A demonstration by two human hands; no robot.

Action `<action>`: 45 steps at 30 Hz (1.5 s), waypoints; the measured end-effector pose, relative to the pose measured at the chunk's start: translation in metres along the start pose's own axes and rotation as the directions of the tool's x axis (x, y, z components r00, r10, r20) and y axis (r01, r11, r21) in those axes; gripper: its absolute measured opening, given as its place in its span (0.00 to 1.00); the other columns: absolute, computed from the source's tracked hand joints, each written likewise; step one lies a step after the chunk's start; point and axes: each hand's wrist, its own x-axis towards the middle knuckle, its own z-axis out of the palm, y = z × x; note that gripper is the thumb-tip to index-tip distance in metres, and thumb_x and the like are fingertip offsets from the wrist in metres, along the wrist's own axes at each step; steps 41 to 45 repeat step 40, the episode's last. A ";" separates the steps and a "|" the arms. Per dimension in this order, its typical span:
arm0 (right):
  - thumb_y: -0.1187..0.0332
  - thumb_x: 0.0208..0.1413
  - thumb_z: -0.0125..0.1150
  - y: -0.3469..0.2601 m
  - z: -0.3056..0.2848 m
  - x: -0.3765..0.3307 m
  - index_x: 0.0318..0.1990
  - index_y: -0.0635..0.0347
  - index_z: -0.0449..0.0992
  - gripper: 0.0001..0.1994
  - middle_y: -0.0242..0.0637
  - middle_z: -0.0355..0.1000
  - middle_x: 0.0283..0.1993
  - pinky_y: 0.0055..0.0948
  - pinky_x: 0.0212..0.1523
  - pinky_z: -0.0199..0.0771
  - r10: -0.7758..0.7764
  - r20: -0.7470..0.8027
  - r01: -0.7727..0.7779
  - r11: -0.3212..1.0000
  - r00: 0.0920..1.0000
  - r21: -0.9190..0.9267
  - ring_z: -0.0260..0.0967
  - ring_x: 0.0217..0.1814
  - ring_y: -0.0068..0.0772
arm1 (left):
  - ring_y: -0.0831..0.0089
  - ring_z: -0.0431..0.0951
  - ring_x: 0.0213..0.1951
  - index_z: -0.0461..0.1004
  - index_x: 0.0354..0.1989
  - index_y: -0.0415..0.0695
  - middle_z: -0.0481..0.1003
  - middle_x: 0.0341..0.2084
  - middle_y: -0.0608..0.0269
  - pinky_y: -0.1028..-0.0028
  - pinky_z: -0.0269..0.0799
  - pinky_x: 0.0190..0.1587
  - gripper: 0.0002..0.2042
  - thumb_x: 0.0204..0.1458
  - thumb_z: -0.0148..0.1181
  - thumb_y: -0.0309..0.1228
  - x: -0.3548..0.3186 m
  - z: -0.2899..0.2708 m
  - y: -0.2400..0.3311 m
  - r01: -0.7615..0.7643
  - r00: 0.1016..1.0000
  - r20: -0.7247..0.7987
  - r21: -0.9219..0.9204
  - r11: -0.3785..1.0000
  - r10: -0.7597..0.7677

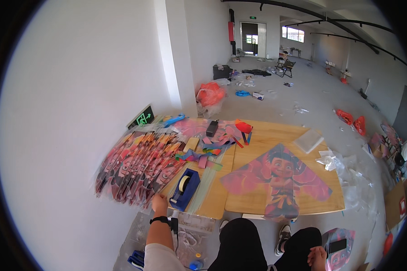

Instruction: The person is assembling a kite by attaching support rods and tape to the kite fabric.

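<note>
My left hand (159,204) is at the table's near left edge, between a blue tape dispenser (185,189) and a row of folded kites in clear sleeves (138,169). Its fingers are bunched together, and what they hold, if anything, is too small to make out. My right hand (318,258) hangs beside my right knee, fingers loosely bent and apart, with nothing in it. In front of me a pink cartoon-figure kite (280,174) lies spread out, its lower end reaching over the near edge. A roll of pale tape sits in the dispenser.
Colourful ribbons (199,156), a black box-shaped object (212,128) and a clear plastic sleeve (309,141) lie on the wooden table (257,131). Crumpled plastic bags (352,176) are at the right. By my right leg, a dark phone (338,245) rests on a printed sheet.
</note>
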 end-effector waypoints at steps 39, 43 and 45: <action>0.74 0.67 0.56 -0.092 0.138 0.014 0.73 0.55 0.57 0.28 0.39 0.75 0.49 0.20 0.32 0.77 -0.202 0.757 0.094 0.978 0.621 0.184 0.75 0.39 0.25 | 0.79 0.77 0.42 0.71 0.57 0.42 0.79 0.35 0.65 0.80 0.69 0.49 0.19 0.58 0.62 0.20 -0.327 -0.143 0.150 0.351 0.561 0.638 -0.760 0.547 0.527; 0.74 0.67 0.55 -0.094 0.145 0.014 0.73 0.54 0.56 0.29 0.40 0.75 0.50 0.21 0.34 0.78 -0.223 0.744 0.093 0.972 0.630 0.214 0.75 0.40 0.27 | 0.79 0.77 0.43 0.71 0.58 0.42 0.78 0.35 0.64 0.80 0.69 0.49 0.18 0.58 0.63 0.21 -0.336 -0.144 0.163 0.354 0.491 0.647 -0.760 0.545 0.584; 0.74 0.67 0.55 -0.094 0.145 0.014 0.73 0.54 0.56 0.29 0.40 0.75 0.50 0.21 0.34 0.78 -0.223 0.744 0.093 0.972 0.630 0.214 0.75 0.40 0.27 | 0.79 0.77 0.43 0.71 0.58 0.42 0.78 0.35 0.64 0.80 0.69 0.49 0.18 0.58 0.63 0.21 -0.336 -0.144 0.163 0.354 0.491 0.647 -0.760 0.545 0.584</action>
